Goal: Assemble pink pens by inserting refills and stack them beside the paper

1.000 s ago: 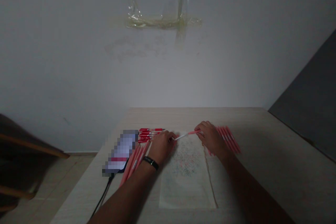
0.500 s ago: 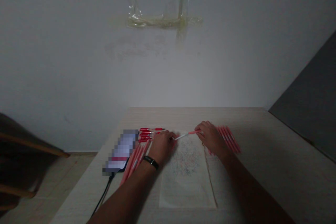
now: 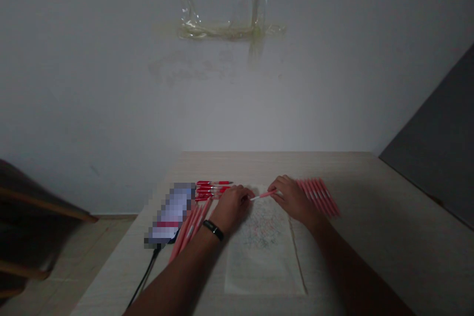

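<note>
Between my two hands a slim pen (image 3: 263, 194) is held above a sheet of paper (image 3: 262, 271), its pink part to the right and its white part to the left. My left hand (image 3: 234, 203), with a dark band at the wrist, pinches the white end; its fingertips are partly hidden. The pink end sits in the closed fingers of my right hand (image 3: 290, 198). Dense scribbles in dark and red ink cover the upper middle of the sheet. Several pink pens (image 3: 318, 196) lie side by side just beyond my right hand.
Left of my left hand lie several pink pens (image 3: 190, 227) and, farther back, several red pens (image 3: 213, 189). A blurred-out phone (image 3: 170, 215) with a black cable (image 3: 146, 269) is at the table's left. The wall (image 3: 277, 113) rises behind the table (image 3: 351, 163).
My right hand has moved left and slightly down, closer to my left hand. Less of the pen's white part shows between them. My left hand has shifted slightly right.
</note>
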A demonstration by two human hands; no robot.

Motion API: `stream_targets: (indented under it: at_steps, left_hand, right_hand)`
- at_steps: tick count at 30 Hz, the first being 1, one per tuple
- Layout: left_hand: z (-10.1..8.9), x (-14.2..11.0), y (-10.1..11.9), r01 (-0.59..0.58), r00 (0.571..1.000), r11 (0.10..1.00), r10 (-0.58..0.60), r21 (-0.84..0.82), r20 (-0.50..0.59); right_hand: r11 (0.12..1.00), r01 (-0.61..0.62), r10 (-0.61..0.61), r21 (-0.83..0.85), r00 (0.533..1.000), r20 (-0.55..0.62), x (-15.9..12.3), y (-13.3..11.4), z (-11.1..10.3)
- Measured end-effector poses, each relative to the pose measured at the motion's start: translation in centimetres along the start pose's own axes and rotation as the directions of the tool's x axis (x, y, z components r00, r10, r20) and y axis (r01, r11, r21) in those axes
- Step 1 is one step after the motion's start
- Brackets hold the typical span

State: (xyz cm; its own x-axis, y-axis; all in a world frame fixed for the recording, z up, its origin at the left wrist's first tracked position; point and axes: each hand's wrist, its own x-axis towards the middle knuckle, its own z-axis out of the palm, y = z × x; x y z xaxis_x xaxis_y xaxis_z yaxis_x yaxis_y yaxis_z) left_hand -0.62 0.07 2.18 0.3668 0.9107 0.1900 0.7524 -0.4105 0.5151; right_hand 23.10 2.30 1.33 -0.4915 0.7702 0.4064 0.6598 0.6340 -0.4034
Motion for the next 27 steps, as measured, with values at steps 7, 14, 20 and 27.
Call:
stream_targets:
  at_steps: [7,14,20,27]
  left_hand:
    - [0.4,0.0,0.1,-0.081,0.997,0.989,0.079,-0.124,-0.021]
    - [0.6,-0.1,-0.3,-0.114,0.993,0.98,0.106,-0.162,-0.056]
    - [0.5,-0.1,-0.2,-0.114,0.988,0.975,0.092,-0.192,-0.121]
    - [-0.1,-0.1,0.3,-0.127,0.985,0.975,0.102,-0.185,-0.138]
  right_hand:
    - [0.995,0.066,-0.069,0.077,0.997,0.037,0.0,-1.3,0.3]
    - [0.99,0.081,-0.086,0.116,0.996,0.038,0.0,-1.6,0.1]
    - [0.995,0.063,-0.068,0.077,0.996,0.06,0.0,-1.4,-0.1]
    - [0.996,0.037,-0.042,0.079,0.998,0.057,0.0,-1.3,0.1]
